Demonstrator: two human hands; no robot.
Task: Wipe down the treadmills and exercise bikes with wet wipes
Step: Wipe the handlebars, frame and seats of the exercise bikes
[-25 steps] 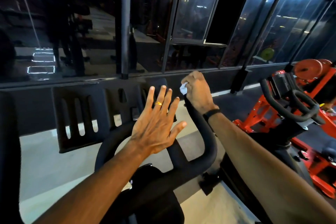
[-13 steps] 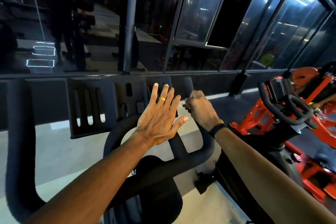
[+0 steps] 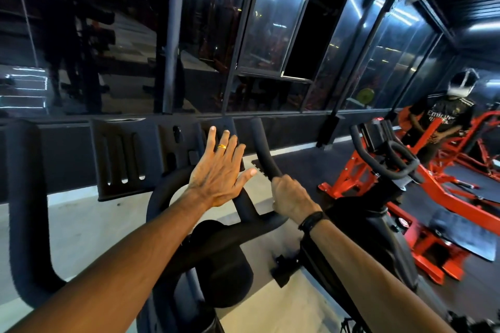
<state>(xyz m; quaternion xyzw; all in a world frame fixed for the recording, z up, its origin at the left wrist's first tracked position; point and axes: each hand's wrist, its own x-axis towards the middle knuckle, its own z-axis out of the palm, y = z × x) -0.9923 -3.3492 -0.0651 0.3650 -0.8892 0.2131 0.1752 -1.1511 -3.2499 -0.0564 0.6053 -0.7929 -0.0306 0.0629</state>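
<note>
A black exercise bike's handlebar (image 3: 261, 143) curves up in front of me, with its right horn rising toward the glass and its left horn (image 3: 24, 197) at the far left. My right hand (image 3: 290, 197) is wrapped round the lower part of the right horn, near the bend. The wet wipe is hidden inside that fist, apart from perhaps a white speck at the knuckles. My left hand (image 3: 219, 173), wearing a gold ring, is held flat and open over the middle loop of the bar, fingers spread, holding nothing.
A second black bike (image 3: 384, 159) stands to the right, next to red machine frames (image 3: 433, 197). A person in a black shirt (image 3: 441, 121) stands behind them. A dark glass wall (image 3: 108, 35) runs along the front. Pale floor shows below the bar.
My right hand has slid down the right horn from its tip to the bend, and the wipe has gone out of sight. My left hand stays open. The person on the right has come into view.
</note>
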